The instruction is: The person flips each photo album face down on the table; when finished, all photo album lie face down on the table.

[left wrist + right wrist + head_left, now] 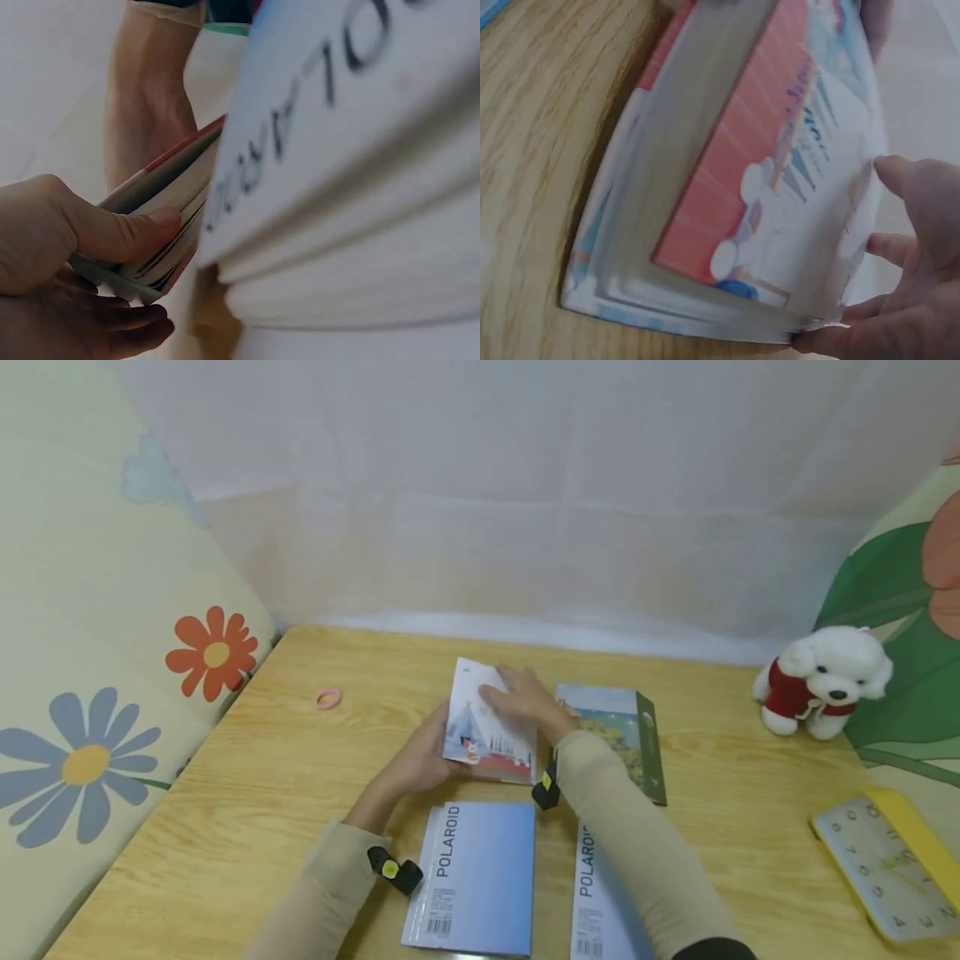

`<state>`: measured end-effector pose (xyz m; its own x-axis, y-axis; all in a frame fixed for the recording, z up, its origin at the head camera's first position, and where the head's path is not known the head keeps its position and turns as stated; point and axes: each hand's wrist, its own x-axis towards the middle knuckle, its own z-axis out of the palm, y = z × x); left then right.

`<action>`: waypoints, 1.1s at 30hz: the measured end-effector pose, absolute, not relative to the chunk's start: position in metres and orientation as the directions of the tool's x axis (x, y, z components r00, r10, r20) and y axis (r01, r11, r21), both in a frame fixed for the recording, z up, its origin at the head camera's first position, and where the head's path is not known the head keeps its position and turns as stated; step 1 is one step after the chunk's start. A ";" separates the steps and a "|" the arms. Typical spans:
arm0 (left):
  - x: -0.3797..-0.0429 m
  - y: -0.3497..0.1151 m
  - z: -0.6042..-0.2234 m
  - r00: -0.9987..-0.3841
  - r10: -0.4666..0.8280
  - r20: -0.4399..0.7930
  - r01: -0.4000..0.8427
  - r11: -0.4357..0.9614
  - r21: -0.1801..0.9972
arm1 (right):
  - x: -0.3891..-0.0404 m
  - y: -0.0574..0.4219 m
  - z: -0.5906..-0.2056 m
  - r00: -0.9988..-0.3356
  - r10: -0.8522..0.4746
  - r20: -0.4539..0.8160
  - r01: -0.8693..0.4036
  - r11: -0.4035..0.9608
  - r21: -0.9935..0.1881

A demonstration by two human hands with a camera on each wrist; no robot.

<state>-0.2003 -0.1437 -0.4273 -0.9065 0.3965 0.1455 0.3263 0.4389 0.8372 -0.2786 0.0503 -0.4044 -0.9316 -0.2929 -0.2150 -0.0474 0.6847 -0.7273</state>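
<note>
A small hardcover book (480, 731), with a blue tent on white and a red lower band, is held just above the table's middle. At its left edge my left hand (431, 752) grips it; the left wrist view shows the thumb (131, 232) along the page edges and the fingers beneath. My right hand (525, 702) holds the upper right side, its fingertips at the cover's edge in the right wrist view. Closer to me lies a blue-white album (487, 877) marked POLAROID, and a second POLAROID album (600, 902) is partly hidden under my right forearm.
Right of my hands lies a book with a landscape cover and green edge (648, 747). A pink ring (327, 697) is on the table's left. A white plush dog (813, 685) in red and a yellow clock (892, 864) occupy the right side. A white cloth hangs behind.
</note>
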 end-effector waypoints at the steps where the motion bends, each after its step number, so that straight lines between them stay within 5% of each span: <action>1: -0.199 -0.143 -0.423 -0.901 0.404 0.156 0.338 0.429 0.838 | -0.279 0.049 -0.404 -0.931 -0.294 -0.214 -0.040 0.669 -0.742; 10: -0.191 -0.135 -0.381 -0.873 0.443 0.205 0.436 0.518 0.736 | -0.281 0.043 -0.392 -0.925 -0.278 -0.258 0.155 0.342 -0.927; 24: -0.181 -0.115 -0.350 -0.858 0.501 0.112 0.484 0.719 0.499 | -0.281 0.046 -0.378 -0.867 -0.377 -0.326 0.329 0.059 -0.943; 28: -0.181 -0.112 -0.353 -0.865 0.487 0.121 0.473 0.711 0.521 | -0.281 0.049 -0.380 -0.871 -0.353 -0.341 0.348 0.047 -0.936; 33: -0.185 -0.116 -0.376 -0.877 0.458 0.142 0.413 0.571 0.710 | -0.281 0.052 -0.384 -0.885 -0.287 -0.368 0.382 0.006 -0.924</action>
<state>-0.1854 -0.1161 -0.3764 -0.8774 0.4584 0.1417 0.4127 0.5706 0.7099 -0.2811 0.0516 -0.3844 -0.8847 -0.2865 -0.3677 0.3820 0.0064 -0.9241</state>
